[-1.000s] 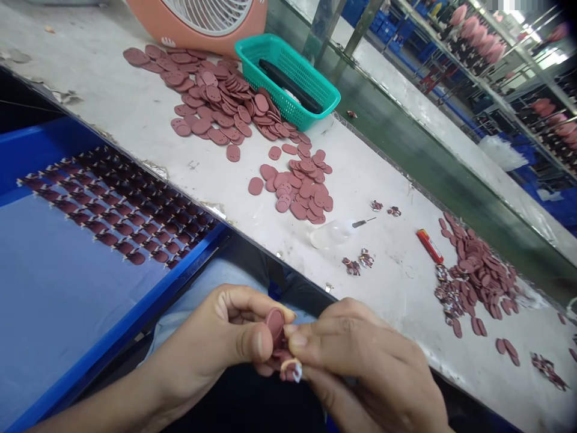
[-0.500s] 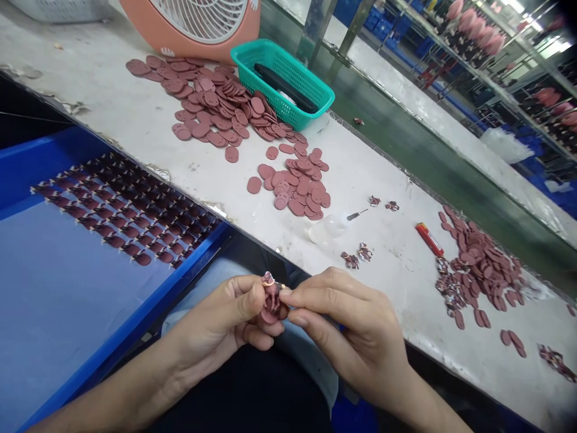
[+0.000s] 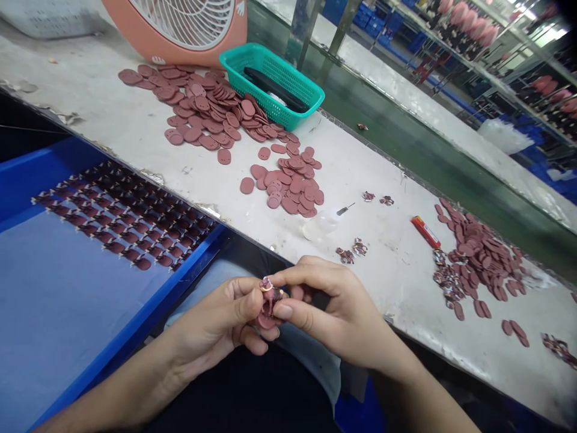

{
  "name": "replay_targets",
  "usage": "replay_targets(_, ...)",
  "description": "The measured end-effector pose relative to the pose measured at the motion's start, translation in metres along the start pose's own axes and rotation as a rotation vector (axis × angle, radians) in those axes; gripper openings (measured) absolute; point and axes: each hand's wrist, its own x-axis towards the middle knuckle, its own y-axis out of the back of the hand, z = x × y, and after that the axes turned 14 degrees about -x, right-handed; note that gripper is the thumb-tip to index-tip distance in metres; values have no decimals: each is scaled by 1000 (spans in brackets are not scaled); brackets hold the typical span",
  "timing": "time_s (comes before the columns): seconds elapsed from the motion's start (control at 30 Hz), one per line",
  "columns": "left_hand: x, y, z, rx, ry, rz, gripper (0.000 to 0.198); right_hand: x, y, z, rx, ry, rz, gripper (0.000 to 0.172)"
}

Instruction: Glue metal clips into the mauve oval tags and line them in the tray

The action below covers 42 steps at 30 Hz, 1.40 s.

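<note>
White bench: brown discs, teal basket, fan, red lighter.

Bright, even light comes from overhead; shadows are weak. The small maroon plastic figure between the left hand and the right hand is sharp. The far metal shelves are overexposed; straight lines bend at the corners.

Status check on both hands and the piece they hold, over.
Left hand and right hand both pinched on small figure, held over the lap. Blue tray at left, table ahead, neither touching the hands.
</note>
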Motion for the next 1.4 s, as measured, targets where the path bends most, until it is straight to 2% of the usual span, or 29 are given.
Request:
replay_targets(0.1,0,-2,-1,-18,18,-5,41,5,-1,7,193,-75,-64,14)
replay_targets(0.23,-2,-6,-1,-27,49,-22,41,10,-11,19,679,-146,-173,13)
replay_targets(0.3,-2,-7,-1,-22,58,-33,41,11,-16,25,845,-205,-232,14)
replay_targets(0.57,-3,-8,-3,-37,56,-34,38,12,-27,37,1014,-276,-290,19)
replay_targets(0.7,-2,-9,-2,-39,38,17,37,13,-33,39,1135,-298,-254,21)
replay_targets(0.87,-6,-9,-1,-49,36,109,37,12,-30,40,1263,-233,-54,19)
replay_targets(1.0,-10,-8,0,-30,11,175,38,-1,-25,33,1176,-144,95,10)
replay_targets(1.07,-9,-7,0,-21,6,153,37,-10,-23,26,941,-98,189,8)
replay_targets(1.2,-6,-3,0,-11,-6,85,34,-22,-21,11,309,-2,350,10)
replay_targets(1.27,-5,-3,0,-13,-15,96,34,-22,-19,7,146,58,376,9)
replay_targets(1.4,-6,-6,-1,-2,-5,146,38,-17,-16,5,20,156,354,7)
